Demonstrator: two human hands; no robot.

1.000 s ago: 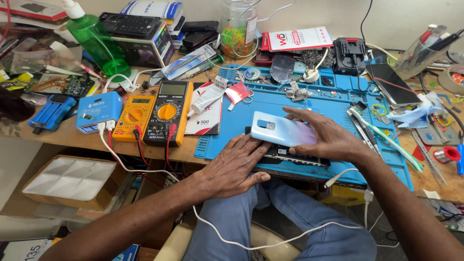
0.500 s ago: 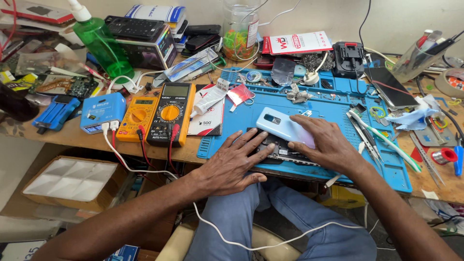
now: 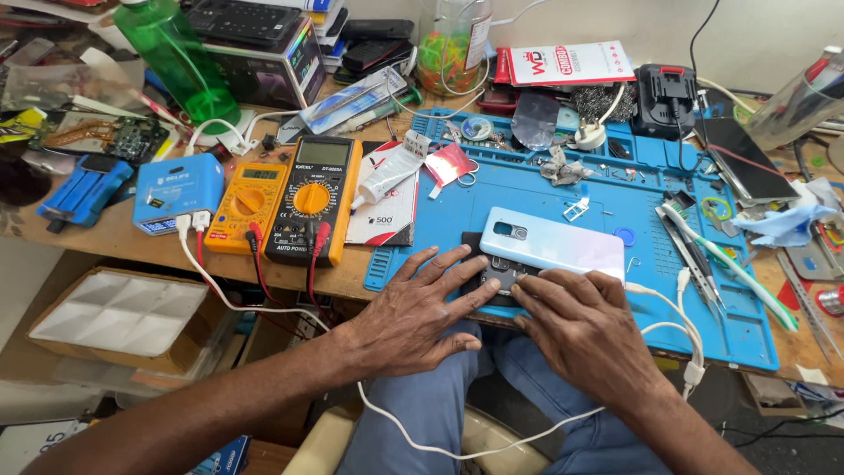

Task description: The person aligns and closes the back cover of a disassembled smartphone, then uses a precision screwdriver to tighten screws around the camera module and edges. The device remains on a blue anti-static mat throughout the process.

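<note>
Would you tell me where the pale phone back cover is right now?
In the head view, the back cover lies centre-right on the blue mat, just above the right hand, partly over the dark phone body.

Behind the blue mat (image 3: pixel 563 189) lies a flat red-and-white package (image 3: pixel 567 63). Left of the mat, two multimeters (image 3: pixel 290 200) show small grey screens; a white-and-red card (image 3: pixel 387 211) lies between.

Both arms reach in from the bottom and come close together in the middle. The left hand (image 3: pixel 420 315) lies flat, palm down, with its fingers spread wide and pointing up and right. The right hand (image 3: pixel 585 327) lies palm down just beside it, fingers bent a little and pressing down.
</note>
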